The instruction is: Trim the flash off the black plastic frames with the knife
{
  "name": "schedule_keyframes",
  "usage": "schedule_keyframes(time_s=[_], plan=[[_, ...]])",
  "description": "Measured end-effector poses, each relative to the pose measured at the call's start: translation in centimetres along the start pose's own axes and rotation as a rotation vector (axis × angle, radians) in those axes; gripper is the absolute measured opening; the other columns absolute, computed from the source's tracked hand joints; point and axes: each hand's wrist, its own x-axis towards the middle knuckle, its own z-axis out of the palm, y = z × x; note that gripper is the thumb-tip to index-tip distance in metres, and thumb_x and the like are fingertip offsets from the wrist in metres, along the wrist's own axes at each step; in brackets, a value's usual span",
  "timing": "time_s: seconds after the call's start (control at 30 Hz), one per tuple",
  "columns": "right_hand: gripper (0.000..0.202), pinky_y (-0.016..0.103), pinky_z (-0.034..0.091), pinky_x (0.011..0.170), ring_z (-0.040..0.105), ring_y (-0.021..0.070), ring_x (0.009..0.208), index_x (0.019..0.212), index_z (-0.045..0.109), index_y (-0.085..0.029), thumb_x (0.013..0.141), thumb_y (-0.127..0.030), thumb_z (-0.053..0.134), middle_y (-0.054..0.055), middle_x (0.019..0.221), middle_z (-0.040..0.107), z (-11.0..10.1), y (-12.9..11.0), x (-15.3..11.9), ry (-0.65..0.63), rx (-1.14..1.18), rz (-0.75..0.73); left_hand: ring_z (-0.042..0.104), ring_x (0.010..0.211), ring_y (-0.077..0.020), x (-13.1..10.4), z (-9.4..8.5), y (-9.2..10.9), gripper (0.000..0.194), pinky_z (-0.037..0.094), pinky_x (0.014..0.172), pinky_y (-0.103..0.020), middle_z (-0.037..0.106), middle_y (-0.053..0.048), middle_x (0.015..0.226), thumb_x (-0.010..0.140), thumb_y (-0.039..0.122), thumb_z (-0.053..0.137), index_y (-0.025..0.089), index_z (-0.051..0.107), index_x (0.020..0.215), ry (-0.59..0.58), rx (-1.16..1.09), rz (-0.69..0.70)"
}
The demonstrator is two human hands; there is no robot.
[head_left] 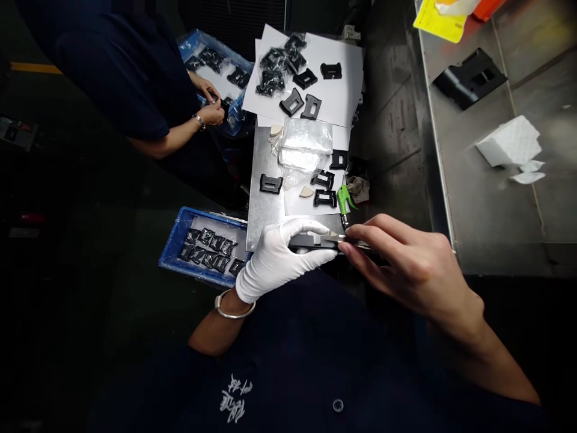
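My left hand (276, 255), in a white glove, is wrapped round a black plastic part (304, 242) just past the near edge of the metal table. Bare and coming from the right, my right hand (406, 258) pinches a thin metal blade tool (360, 242), its tip touching the part's right end. Beyond them lie a green air gun (344, 198), a beige wedge piece (306, 192) and several black parts, one of them a frame-shaped part (271, 184) on bare metal.
A blue bin (169, 255) at the left holds bagged black parts. Another person's hands (211, 108) work by a second blue bin (192, 41). Clear plastic bags (306, 141) lie mid-table. On the right, a metal bench (487, 222) bears a black housing (471, 78) and white paper (509, 143).
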Motion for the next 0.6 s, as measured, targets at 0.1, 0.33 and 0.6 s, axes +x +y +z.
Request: schedule_keyframes(time_s=[0.1,0.33,0.6], plan=[[0.014,0.027,0.035,0.054,0.059,0.0107,0.064,0.104,0.067,-0.019,0.100,-0.032,0.063,0.002,0.087,0.069,0.00,-0.12,0.00,-0.012,-0.089,-0.027,0.075,0.084,-0.0161,0.10,-0.04,-0.13,0.026,0.062,0.082,-0.028,0.079,-0.003,0.096,0.082,0.032,0.084,0.018,0.074,0.102,-0.013,0.028,0.084],[0.014,0.028,0.027,0.052,0.053,0.0104,0.061,0.099,0.069,-0.019,0.100,-0.030,0.062,0.002,0.080,0.065,0.06,-0.47,0.34,0.000,-0.177,-0.046,0.074,0.089,-0.0171,0.31,-0.16,-0.47,0.019,0.061,0.084,-0.030,0.078,-0.005,0.099,0.087,0.028,0.080,0.018,0.073,0.102,-0.001,0.146,0.234],[0.015,0.029,0.025,0.053,0.052,0.0105,0.061,0.097,0.070,-0.018,0.101,-0.030,0.061,0.002,0.080,0.066,0.03,-0.43,0.57,-0.004,-0.241,-0.076,0.074,0.090,-0.0186,0.28,-0.15,-0.83,0.018,0.059,0.083,-0.032,0.078,-0.007,0.097,0.088,0.028,0.078,0.017,0.073,0.102,0.019,0.244,0.302]])
